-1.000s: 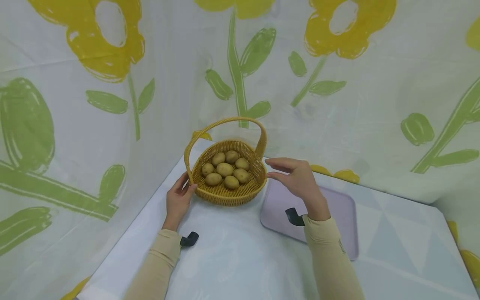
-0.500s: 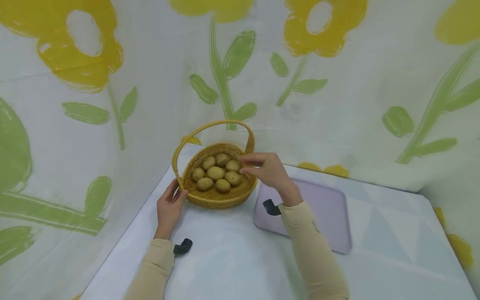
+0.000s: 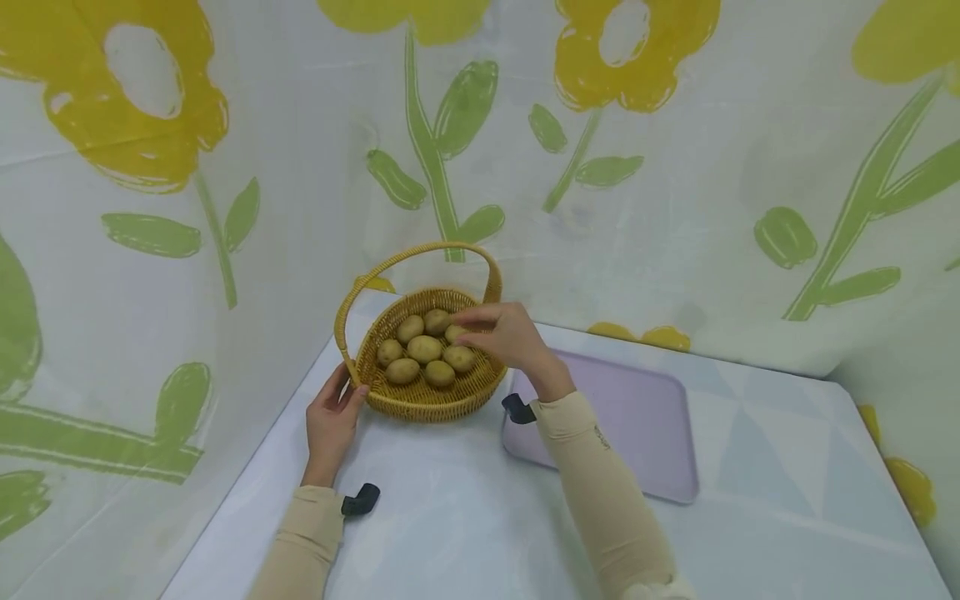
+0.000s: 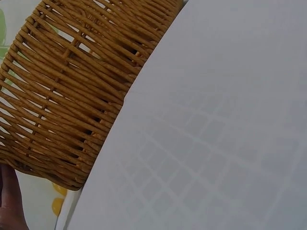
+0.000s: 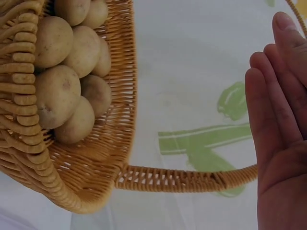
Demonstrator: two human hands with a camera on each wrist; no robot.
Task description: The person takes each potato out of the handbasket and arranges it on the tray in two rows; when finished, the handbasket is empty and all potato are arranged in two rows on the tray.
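Note:
A wicker basket (image 3: 435,410) with a tall arched handle holds several potatoes (image 3: 424,348). My left hand (image 3: 332,425) grips its left rim near the handle's foot, thumb in front and fingers behind. In the left wrist view the woven side (image 4: 72,86) fills the upper left, with part of that hand (image 4: 10,201) at the edge. My right hand (image 3: 510,337) hovers over the basket's right side, thumb and fingers apart. The right wrist view shows this hand (image 5: 283,120) empty, fingers extended, away from the potatoes (image 5: 58,96).
A pale purple tray (image 3: 637,417) lies on the table to the right of the basket, partly behind my right forearm. A flower-printed curtain (image 3: 300,167) hangs behind and to the left of the table. Small black mounts (image 3: 362,500) stick out from both cuffs.
My right hand has moved left from beside the basket's right rim to above the potatoes. My left hand keeps its grip on the rim. The head view has shifted slightly.

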